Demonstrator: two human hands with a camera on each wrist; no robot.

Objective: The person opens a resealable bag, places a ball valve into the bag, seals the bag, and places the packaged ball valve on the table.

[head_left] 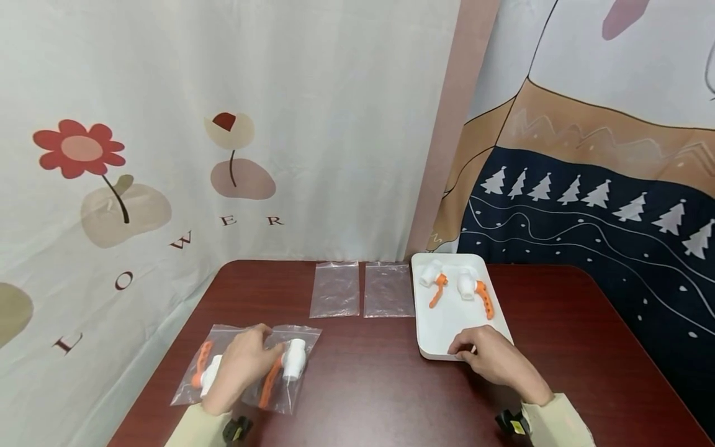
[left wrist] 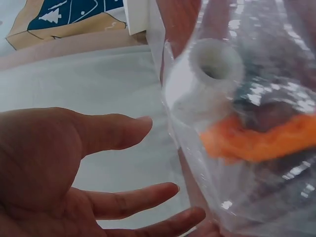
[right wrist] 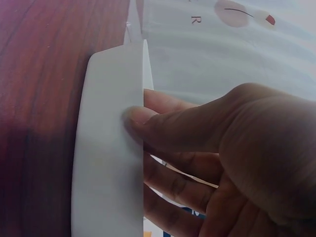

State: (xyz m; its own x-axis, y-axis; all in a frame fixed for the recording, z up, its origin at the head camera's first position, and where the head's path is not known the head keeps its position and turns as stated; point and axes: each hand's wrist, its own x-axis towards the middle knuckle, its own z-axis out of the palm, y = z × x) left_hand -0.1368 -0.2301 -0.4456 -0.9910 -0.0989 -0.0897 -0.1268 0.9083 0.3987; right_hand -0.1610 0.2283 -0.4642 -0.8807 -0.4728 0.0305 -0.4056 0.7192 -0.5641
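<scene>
White plastic, by its look, makes up the tray (head_left: pixel 441 332), and the right hand (head_left: pixel 491 355) pinches its near edge, thumb pressed to the outer wall and fingers over the rim. It should be light and stiff, its smooth wall somewhat slippery; the rim seems the best place to hold, kept level so nothing slides. Towards its far end lie two fittings: a left white piece (head_left: pixel 431 273) with an orange handle (head_left: pixel 439 290), and a right white piece (head_left: pixel 466 284) with a curved orange handle (head_left: pixel 485 300). They look hard and not fragile; the chunky white bodies would give the surest hold.

Wide and loose, the left hand (head_left: pixel 242 363) is over two filled bags, thumb apart from the fingers; whether it touches the film I cannot tell. The left filled bag (head_left: pixel 223 335) and right filled bag (head_left: pixel 282 398) each contain a similar fitting, so the limp, slick film will likely sag around the weight. Beyond, on the worktop (head_left: pixel 363 372), two thin flat bags (head_left: pixel 335 290) lie side by side just left of the tray, best lifted by an edge.
</scene>
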